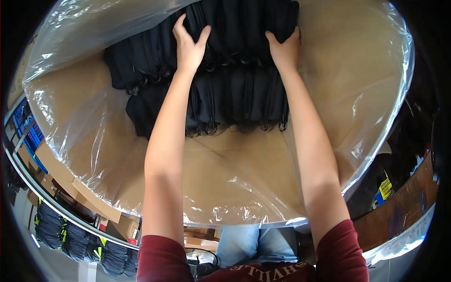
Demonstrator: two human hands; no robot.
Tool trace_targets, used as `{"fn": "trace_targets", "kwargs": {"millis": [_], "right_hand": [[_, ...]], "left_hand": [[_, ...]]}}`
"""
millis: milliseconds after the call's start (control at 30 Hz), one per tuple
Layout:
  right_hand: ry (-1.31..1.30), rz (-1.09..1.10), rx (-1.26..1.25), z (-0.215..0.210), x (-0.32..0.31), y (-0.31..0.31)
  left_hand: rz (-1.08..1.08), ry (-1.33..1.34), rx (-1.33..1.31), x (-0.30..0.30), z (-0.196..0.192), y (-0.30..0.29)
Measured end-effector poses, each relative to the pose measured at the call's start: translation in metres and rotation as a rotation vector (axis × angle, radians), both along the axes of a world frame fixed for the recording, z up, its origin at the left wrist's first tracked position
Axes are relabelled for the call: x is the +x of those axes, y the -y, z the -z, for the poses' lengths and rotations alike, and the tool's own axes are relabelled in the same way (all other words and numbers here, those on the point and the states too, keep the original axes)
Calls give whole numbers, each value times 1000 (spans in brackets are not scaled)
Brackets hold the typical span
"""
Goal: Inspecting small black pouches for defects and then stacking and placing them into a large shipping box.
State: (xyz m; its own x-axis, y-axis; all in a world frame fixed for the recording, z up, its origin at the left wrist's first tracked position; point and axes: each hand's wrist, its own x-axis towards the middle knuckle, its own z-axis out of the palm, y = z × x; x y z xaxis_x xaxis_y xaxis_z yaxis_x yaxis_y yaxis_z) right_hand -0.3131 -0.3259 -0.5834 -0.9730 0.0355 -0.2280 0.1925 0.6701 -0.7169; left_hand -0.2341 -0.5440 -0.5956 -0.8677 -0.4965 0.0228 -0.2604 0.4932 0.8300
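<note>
Packed side by side in two rows are several soft black fabric pouches point(235, 96), with cords or zips and small loops along their near ends. My left hand point(189, 49) is on the far row, thumb and forefinger astride some of the pouches; its other fingers are hidden. At the right end of that row, my right hand point(286, 49) grips a black pouch point(282, 19) between thumb and fingers. Both forearms reach over the near row. The pouches' exact kind is unclear.
A large cardboard box lined with a clear plastic bag point(235, 181) surrounds the pouches. The bag's loose film point(112, 23) hangs over the far left. Outside, at lower left, are black bundles with green ties point(70, 235) and cardboard boxes point(89, 197). A brown board point(399, 207) stands at right.
</note>
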Motion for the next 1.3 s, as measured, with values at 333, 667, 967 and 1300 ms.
{"fn": "trace_targets", "kwargs": {"millis": [333,667,967,1300], "right_hand": [[-449,-16,144,-314,73,-80],[604,146,115,-311,161,-179],[407,-345,-209,-257,194,88],[485,-822,-52,-56,204,32]], "left_hand": [[-325,129,-644,167,-224,71],[-900,702,750,381,-258,190],[-504,377,195,233,-339,22],[395,686,164,79,-140,-122]]}}
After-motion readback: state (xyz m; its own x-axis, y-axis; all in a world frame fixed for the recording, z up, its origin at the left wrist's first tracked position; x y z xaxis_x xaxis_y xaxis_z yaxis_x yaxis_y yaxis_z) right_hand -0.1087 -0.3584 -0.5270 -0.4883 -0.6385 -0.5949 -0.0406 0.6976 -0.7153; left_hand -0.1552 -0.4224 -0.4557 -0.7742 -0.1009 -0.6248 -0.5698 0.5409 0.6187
